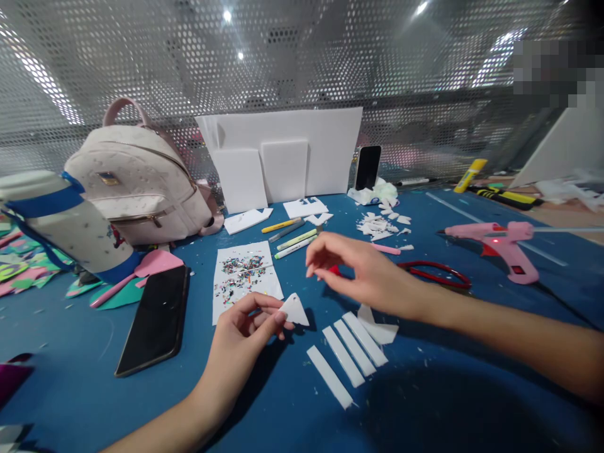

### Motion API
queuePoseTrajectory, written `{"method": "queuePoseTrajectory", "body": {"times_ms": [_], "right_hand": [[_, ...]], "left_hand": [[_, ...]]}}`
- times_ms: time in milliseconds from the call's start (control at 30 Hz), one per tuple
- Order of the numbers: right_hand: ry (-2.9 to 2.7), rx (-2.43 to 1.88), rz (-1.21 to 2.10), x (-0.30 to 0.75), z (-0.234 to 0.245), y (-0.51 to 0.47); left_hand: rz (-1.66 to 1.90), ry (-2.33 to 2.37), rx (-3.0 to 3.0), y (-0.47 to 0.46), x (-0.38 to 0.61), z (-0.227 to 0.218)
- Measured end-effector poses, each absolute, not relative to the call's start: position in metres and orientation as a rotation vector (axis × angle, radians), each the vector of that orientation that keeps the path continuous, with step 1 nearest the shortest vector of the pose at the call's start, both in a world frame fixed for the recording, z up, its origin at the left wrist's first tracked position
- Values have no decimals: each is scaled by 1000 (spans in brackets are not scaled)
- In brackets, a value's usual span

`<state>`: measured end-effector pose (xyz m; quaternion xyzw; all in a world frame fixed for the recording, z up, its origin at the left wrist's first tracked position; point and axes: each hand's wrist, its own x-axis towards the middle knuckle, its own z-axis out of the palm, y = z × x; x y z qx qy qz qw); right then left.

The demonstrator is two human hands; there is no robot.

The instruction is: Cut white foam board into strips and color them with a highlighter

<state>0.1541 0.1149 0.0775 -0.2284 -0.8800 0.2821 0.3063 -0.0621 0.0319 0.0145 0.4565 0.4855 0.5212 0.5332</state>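
My left hand pinches a small white triangular foam piece between thumb and fingers; a tiny dark spot shows near its top corner. To the right, my right hand hovers over the table with its fingers loosely bent and apart, and I see nothing in it. Part of something red shows beneath that hand, and red scissors handles lie by the wrist. Several white strips lie side by side in front of my hands, next to an angular white offcut. A white sheet bearing colourful glitter bits lies behind my left hand.
A black phone, a bottle and a pale backpack stand or lie left. White boards lean at the back, behind pens and white scraps. A pink glue gun with a cord lies right.
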Motion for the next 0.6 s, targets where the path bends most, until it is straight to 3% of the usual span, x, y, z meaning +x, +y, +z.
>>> {"method": "queuePoseTrajectory", "body": {"times_ms": [200,333,600], "right_hand": [[-2092,-859,656,191,95,166],[-2155,-1090,380,221,97,202],[-2294,-1331,160,256,83,235]], "left_hand": [[1231,1159,1104,32,-63,14],[1220,1166,1119,32,-63,14],[1201,1188,1140,31,-64,12]]}}
